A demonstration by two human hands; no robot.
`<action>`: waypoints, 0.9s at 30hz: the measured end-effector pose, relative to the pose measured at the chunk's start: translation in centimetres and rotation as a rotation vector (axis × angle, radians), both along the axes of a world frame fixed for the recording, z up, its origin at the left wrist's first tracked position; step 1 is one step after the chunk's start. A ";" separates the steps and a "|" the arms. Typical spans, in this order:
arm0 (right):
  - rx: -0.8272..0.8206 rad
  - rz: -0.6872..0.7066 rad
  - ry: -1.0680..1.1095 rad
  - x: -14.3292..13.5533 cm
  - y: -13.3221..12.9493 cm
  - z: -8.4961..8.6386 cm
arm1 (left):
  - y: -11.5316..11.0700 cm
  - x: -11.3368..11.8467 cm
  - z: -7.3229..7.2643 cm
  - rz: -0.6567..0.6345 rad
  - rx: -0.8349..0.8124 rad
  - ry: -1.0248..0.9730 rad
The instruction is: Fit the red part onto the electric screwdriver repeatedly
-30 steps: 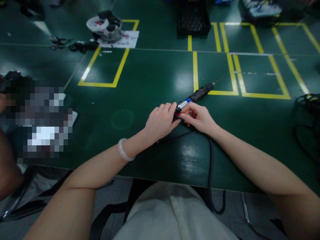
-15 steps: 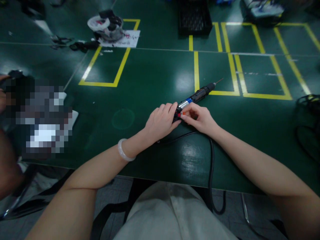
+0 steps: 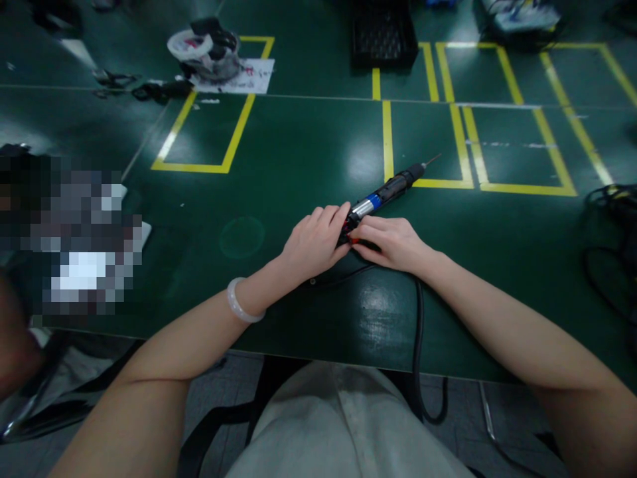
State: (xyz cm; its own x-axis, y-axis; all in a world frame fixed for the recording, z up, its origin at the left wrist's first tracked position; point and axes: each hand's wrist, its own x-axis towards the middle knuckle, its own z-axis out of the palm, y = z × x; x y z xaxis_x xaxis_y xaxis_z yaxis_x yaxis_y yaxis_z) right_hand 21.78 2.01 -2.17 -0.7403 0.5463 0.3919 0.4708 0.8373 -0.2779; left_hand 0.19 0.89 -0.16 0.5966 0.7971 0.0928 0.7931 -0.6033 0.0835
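An electric screwdriver (image 3: pixel 368 204) with a silver, blue and black body lies slantwise on the green table, its thin bit pointing away to the right. My left hand (image 3: pixel 317 240) is wrapped over its rear end and hides that part. Close beside it, my right hand (image 3: pixel 391 240) pinches a small red piece (image 3: pixel 354 241) at the rear of the screwdriver. The fingers cover most of this piece, so its kind does not show. A black cord (image 3: pixel 419 332) runs from under my right wrist over the table's front edge.
Yellow tape (image 3: pixel 527 189) marks rectangles on the table (image 3: pixel 298 146). At the back stand a black crate (image 3: pixel 383 40) and a white tub (image 3: pixel 192 46) on a paper sheet. Black cables (image 3: pixel 612 245) lie at the right. Another person's arm (image 3: pixel 17 338) is at the left.
My right hand has shifted slightly left and down, its fingers now nearer my left fingertips and covering more of the red piece. The left hand keeps its hold on the screwdriver.
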 end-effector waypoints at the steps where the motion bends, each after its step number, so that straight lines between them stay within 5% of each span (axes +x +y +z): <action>1: 0.004 -0.002 -0.001 0.0 0.0 0.0 | 0.0 0.0 0.0 -0.001 -0.001 -0.003; 27: -0.093 0.003 0.144 0.0 -0.1 0.1 | -0.2 0.8 0.3 0.069 0.003 0.068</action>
